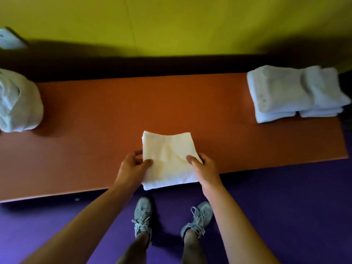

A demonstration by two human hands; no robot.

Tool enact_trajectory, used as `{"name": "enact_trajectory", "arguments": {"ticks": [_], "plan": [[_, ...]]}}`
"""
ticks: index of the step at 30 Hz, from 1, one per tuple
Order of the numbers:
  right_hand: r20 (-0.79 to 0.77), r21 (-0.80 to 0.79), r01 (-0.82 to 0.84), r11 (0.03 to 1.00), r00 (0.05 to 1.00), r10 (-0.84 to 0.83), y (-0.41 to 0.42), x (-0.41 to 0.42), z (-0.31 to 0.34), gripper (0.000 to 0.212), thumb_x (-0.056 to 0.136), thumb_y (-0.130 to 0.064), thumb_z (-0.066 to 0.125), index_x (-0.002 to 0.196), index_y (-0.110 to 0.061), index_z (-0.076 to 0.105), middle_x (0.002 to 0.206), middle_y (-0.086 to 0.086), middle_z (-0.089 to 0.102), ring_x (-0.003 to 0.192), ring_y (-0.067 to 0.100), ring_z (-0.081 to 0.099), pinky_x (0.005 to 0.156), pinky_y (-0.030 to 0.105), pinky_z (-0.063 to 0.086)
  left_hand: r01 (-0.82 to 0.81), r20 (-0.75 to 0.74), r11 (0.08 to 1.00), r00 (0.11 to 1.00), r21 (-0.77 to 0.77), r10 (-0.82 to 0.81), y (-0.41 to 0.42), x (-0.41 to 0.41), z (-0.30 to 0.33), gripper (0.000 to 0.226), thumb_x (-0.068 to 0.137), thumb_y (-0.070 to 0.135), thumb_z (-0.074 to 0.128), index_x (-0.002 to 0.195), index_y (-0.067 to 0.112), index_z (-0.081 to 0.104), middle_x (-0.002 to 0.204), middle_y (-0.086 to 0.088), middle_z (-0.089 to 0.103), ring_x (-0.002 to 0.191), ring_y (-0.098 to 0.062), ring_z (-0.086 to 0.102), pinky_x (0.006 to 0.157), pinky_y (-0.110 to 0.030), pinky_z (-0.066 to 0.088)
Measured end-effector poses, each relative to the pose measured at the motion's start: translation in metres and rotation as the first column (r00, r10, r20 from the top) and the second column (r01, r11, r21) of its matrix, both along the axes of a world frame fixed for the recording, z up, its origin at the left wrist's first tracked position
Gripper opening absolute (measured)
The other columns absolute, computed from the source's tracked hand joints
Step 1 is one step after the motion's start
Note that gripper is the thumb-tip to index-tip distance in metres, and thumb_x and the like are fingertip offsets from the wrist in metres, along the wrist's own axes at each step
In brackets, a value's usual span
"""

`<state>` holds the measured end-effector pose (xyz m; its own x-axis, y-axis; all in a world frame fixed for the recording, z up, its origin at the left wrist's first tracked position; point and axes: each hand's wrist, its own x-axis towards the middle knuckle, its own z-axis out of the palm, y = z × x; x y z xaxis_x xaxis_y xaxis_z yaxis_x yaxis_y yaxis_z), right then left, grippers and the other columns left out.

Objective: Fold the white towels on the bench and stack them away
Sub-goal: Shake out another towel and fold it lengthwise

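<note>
Head view: one folded towel (168,159) at near edge of bench (95,115), centre, near end overhanging slightly; long axis near to far. Left hand (133,166) and right hand (204,168) apart, each clamped on one side edge of folded towel, thumbs on top. Two side-by-side stacks of folded towels (293,92) at far right of bench. One unfolded heap (18,103) at left end. Orange bench top, yellow-green wall (171,21) behind, purple floor (285,206). Two grey shoes (142,214) below bench edge.
</note>
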<state>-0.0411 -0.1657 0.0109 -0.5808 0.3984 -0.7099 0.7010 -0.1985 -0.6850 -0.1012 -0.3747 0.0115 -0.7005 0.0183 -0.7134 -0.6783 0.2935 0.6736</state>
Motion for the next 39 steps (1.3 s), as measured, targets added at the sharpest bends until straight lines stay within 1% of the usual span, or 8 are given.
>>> {"name": "enact_trajectory", "arguments": {"ticks": [10, 16, 21, 26, 28, 30, 34, 39], "plan": [[-0.096, 0.017, 0.173, 0.985, 0.981, -0.17, 0.153, 0.056, 0.055, 0.024, 0.086, -0.005, 0.074, 0.104, -0.022, 0.072, 0.092, -0.006, 0.078, 0.084, 0.007, 0.074, 0.063, 0.014, 0.053, 0.193, -0.088, 0.98, 0.978, 0.045, -0.189, 0.159, 0.036, 0.05, 0.035, 0.092, 0.016, 0.069, 0.122, 0.03, 0.058, 0.094, 0.008, 0.073, 0.08, -0.007, 0.072, 0.063, -0.028, 0.055], [-0.147, 0.07, 0.159, 0.985, 0.978, -0.148, 0.255, 0.085, 0.085, 0.03, 0.086, -0.008, 0.073, 0.1, -0.035, 0.068, 0.09, -0.021, 0.075, 0.084, -0.001, 0.071, 0.061, 0.013, 0.053, 0.258, -0.136, 0.962, 0.96, 0.093, -0.245, 0.257, 0.057, 0.068, 0.036, 0.093, 0.014, 0.068, 0.114, 0.04, 0.057, 0.094, 0.015, 0.073, 0.083, -0.01, 0.073, 0.067, -0.032, 0.057], [-0.163, 0.148, 0.195, 0.97, 0.972, -0.171, 0.325, 0.088, 0.099, 0.031, 0.086, -0.009, 0.073, 0.105, -0.033, 0.069, 0.095, -0.012, 0.075, 0.086, 0.002, 0.071, 0.065, 0.018, 0.054, 0.315, -0.156, 0.939, 0.943, 0.14, -0.294, 0.33, 0.052, 0.079, 0.038, 0.094, 0.013, 0.066, 0.115, 0.043, 0.057, 0.097, 0.009, 0.073, 0.087, -0.012, 0.073, 0.067, -0.031, 0.058], [-0.168, 0.239, 0.217, 0.947, 0.969, -0.18, 0.388, 0.068, 0.105, 0.028, 0.086, -0.012, 0.072, 0.1, -0.036, 0.069, 0.093, -0.017, 0.075, 0.086, 0.003, 0.07, 0.069, 0.023, 0.055, 0.409, -0.196, 0.9, 0.905, 0.151, -0.379, 0.4, 0.025, 0.086, 0.048, 0.093, 0.006, 0.064, 0.113, 0.048, 0.053, 0.103, 0.003, 0.069, 0.087, -0.013, 0.071, 0.065, -0.027, 0.056], [-0.17, 0.296, 0.222, 0.929, 0.969, -0.177, 0.416, 0.056, 0.105, 0.026, 0.086, -0.012, 0.07, 0.097, -0.036, 0.068, 0.089, -0.016, 0.074, 0.085, 0.004, 0.068, 0.067, 0.021, 0.05, 0.456, -0.214, 0.878, 0.881, 0.143, -0.422, 0.429, 0.01, 0.086, 0.05, 0.091, 0.005, 0.065, 0.113, 0.048, 0.051, 0.103, 0.003, 0.068, 0.083, -0.008, 0.07, 0.061, -0.021, 0.055], [-0.168, 0.355, 0.219, 0.909, 0.971, -0.168, 0.443, 0.043, 0.105, 0.024, 0.088, -0.011, 0.065, 0.098, -0.033, 0.067, 0.088, -0.017, 0.071, 0.084, 0.003, 0.065, 0.062, 0.016, 0.045, 0.515, -0.23, 0.85, 0.845, 0.109, -0.483, 0.458, -0.006, 0.085, 0.049, 0.091, 0.008, 0.065, 0.121, 0.043, 0.05, 0.106, 0.004, 0.066, 0.086, -0.009, 0.068, 0.064, -0.025, 0.057], [-0.188, 0.414, 0.237, 0.879, 0.967, -0.172, 0.495, 0.02, 0.101, 0.028, 0.089, -0.011, 0.059, 0.104, -0.032, 0.067, 0.087, -0.02, 0.067, 0.078, -0.012, 0.061, 0.054, 0.005, 0.043, 0.604, -0.304, 0.797, 0.76, 0.005, -0.574, 0.517, -0.034, 0.085, 0.051, 0.093, 0.019, 0.067, 0.135, 0.037, 0.045, 0.109, 0.018, 0.059, 0.087, -0.004, 0.062, 0.058, -0.01, 0.048], [-0.215, 0.456, 0.232, 0.859, 0.966, -0.147, 0.565, -0.015, 0.081, 0.037, 0.088, -0.012, 0.061, 0.123, -0.022, 0.064, 0.106, -0.006, 0.066, 0.088, 0.001, 0.063, 0.055, 0.012, 0.047, 0.591, -0.384, 0.796, 0.71, -0.131, -0.59, 0.588, -0.057, 0.075, 0.051, 0.094, 0.021, 0.066, 0.139, 0.029, 0.044, 0.105, 0.019, 0.055, 0.085, -0.005, 0.059, 0.054, -0.006, 0.046]]}}
